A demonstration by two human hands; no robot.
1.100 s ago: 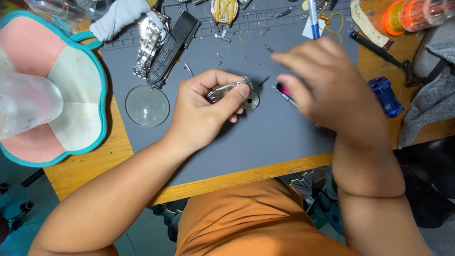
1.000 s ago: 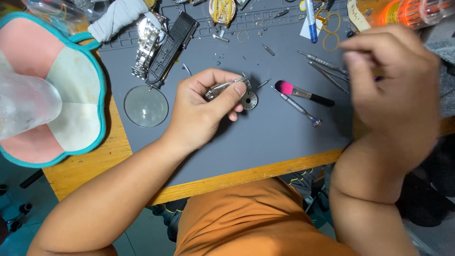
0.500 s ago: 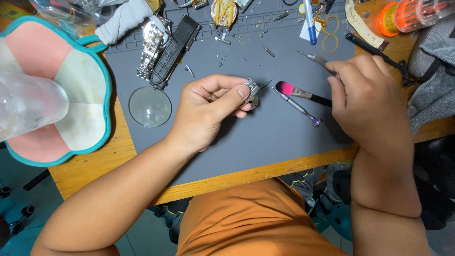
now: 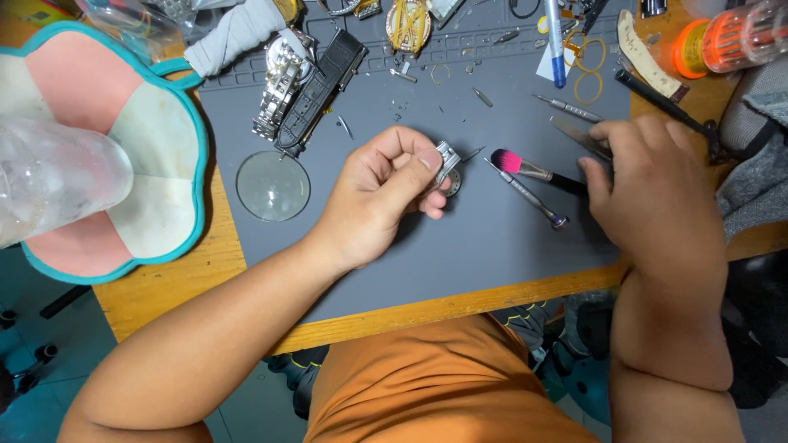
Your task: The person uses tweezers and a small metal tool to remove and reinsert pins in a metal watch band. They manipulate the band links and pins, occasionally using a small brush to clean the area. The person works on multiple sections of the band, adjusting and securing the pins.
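My left hand [image 4: 382, 193] is curled over the grey work mat [image 4: 460, 254], pinching a small silver watch part [image 4: 448, 166] between thumb and forefinger. My right hand [image 4: 657, 197] lies at the mat's right edge. Its thumb and forefinger close around the back end of dark tweezers [image 4: 577, 134]. Just left of that thumb lies a pink-bristled brush [image 4: 515, 163], and below the brush a thin metal screwdriver [image 4: 529, 198]. Both lie loose on the mat between my hands.
A round glass lens [image 4: 272, 186], a steel watch bracelet [image 4: 277, 97] and a black strap [image 4: 324, 82] lie on the mat's upper left. A teal-edged pink pad [image 4: 123, 205] with a clear container [image 4: 49, 176] sits at left. A blue pen [image 4: 555, 45], rings and an orange bottle [image 4: 710, 43] are at the back.
My right hand swung out to the right, then came back down onto the tools at the mat's right side. My left hand turned the watch part slightly and stayed put.
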